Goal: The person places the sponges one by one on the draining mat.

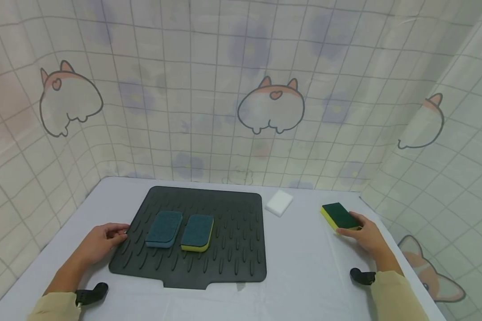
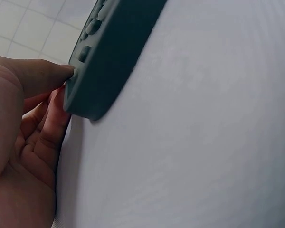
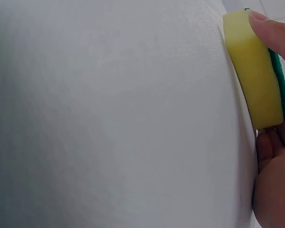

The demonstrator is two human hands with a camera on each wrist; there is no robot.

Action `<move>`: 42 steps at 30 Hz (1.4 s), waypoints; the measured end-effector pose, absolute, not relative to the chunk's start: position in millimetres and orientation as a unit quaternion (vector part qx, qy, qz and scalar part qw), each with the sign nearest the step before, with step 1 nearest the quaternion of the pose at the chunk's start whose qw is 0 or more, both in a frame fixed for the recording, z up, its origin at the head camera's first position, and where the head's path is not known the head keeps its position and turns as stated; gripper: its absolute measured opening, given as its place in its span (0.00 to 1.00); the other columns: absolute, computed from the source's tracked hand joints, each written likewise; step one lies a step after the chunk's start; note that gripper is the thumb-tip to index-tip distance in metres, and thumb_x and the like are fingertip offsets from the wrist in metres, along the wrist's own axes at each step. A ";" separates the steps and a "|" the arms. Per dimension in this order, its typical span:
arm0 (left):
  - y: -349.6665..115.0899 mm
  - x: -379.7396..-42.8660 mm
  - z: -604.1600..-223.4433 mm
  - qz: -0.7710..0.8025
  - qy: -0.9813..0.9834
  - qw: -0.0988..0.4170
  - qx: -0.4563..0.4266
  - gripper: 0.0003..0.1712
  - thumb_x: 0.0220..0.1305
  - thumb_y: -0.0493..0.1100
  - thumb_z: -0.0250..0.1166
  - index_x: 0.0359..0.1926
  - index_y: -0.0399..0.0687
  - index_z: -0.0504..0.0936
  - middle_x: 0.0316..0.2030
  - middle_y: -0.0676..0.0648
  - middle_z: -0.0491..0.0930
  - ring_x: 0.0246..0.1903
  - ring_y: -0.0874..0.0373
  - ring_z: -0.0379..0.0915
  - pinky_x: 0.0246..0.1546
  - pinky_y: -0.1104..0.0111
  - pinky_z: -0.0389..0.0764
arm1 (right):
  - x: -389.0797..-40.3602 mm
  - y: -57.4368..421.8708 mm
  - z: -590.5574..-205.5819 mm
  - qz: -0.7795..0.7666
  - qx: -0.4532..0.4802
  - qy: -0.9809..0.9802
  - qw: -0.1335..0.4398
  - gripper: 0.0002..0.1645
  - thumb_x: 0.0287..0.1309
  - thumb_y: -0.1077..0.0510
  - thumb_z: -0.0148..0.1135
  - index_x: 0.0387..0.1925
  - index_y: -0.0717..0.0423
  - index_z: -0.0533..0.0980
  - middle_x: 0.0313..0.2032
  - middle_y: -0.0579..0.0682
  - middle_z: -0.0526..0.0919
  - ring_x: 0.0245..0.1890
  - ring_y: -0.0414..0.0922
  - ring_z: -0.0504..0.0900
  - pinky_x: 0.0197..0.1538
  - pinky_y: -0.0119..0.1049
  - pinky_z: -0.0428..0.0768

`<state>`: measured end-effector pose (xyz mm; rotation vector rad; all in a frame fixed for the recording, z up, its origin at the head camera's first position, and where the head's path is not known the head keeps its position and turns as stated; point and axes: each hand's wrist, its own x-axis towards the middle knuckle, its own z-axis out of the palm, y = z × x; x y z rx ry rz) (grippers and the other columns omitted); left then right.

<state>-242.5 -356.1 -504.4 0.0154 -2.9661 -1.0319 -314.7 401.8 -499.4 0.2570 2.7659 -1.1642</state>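
Observation:
A dark ridged drying mat [image 1: 237, 223] lies on the white table. My left hand [image 1: 102, 243] pinches its left edge; in the left wrist view the thumb [image 2: 47, 76] presses the mat's rim [image 2: 114, 61], with curled fingers against the side. Two sponges rest on the mat: one blue with a dark scouring top [image 1: 164, 228], one yellow with a similar top [image 1: 197, 232]. At the right, my right hand [image 1: 367, 236] grips a yellow sponge with a dark green scouring side [image 1: 339, 216], thumb and fingers at its near end. The right wrist view shows this sponge's yellow foam [image 3: 254, 71].
A white sponge block [image 1: 279, 203] lies just right of the mat's far corner. A tiled-pattern curtain [image 1: 209, 147] with cartoon animals stands behind and beside the table [image 1: 293, 263]. Each wrist wears a black strap camera.

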 end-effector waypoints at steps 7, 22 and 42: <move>-357.9 -241.0 -504.0 -0.333 -0.943 -0.010 0.011 0.23 0.71 0.41 0.64 0.62 0.31 0.78 0.41 0.44 0.82 0.40 0.54 0.74 0.36 0.67 0.75 | -317.3 402.9 -503.1 -0.383 0.085 0.918 0.065 0.73 0.49 0.31 0.76 0.82 0.56 0.46 0.78 0.71 0.47 0.75 0.70 0.52 0.72 0.70 0.55; -356.7 -242.6 -504.9 -0.336 -0.942 -0.013 0.015 0.24 0.72 0.41 0.64 0.63 0.31 0.77 0.43 0.42 0.84 0.40 0.54 0.74 0.35 0.67 0.75 | -317.8 401.6 -500.0 -0.379 0.084 0.919 0.062 0.72 0.50 0.32 0.76 0.81 0.57 0.46 0.78 0.72 0.47 0.75 0.70 0.53 0.72 0.69 0.55; -357.3 -244.8 -503.0 -0.342 -0.939 -0.021 0.018 0.24 0.73 0.41 0.63 0.63 0.31 0.77 0.44 0.41 0.84 0.40 0.54 0.74 0.35 0.67 0.75 | -315.6 402.9 -500.8 -0.372 0.084 0.922 0.062 0.73 0.50 0.29 0.74 0.82 0.57 0.45 0.78 0.73 0.47 0.75 0.71 0.53 0.72 0.69 0.56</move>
